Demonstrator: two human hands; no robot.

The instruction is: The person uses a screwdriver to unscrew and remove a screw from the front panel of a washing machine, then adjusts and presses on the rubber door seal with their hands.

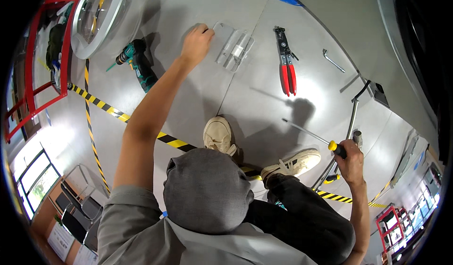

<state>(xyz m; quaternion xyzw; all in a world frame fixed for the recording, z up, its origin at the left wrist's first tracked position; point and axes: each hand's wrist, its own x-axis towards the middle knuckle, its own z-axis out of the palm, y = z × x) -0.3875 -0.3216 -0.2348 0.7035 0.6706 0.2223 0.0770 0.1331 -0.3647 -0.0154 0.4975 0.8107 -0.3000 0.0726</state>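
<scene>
My right hand (352, 163) is closed around the yellow-and-black handle of a screwdriver (309, 133), whose long shaft points left and away over the floor. My left hand (197, 44) reaches out to the far left of my shoes, its fingers pinched together. A small dark bit shows at those fingertips, too small to name. Right beside them lies a clear plastic case (234, 50) with a pale label, flat on the floor. Pliers with red handles (288, 71) lie to the right of the case. Further right is a small metal socket wrench (333, 61).
A green-and-black cordless drill (139, 64) lies left of my left arm. Behind it stand a large white ring (80, 43) and a red frame (29, 76). Yellow-black tape (177, 143) crosses the floor. A metal stand (353, 116) rises near my right hand, beside a grey panel (349, 24).
</scene>
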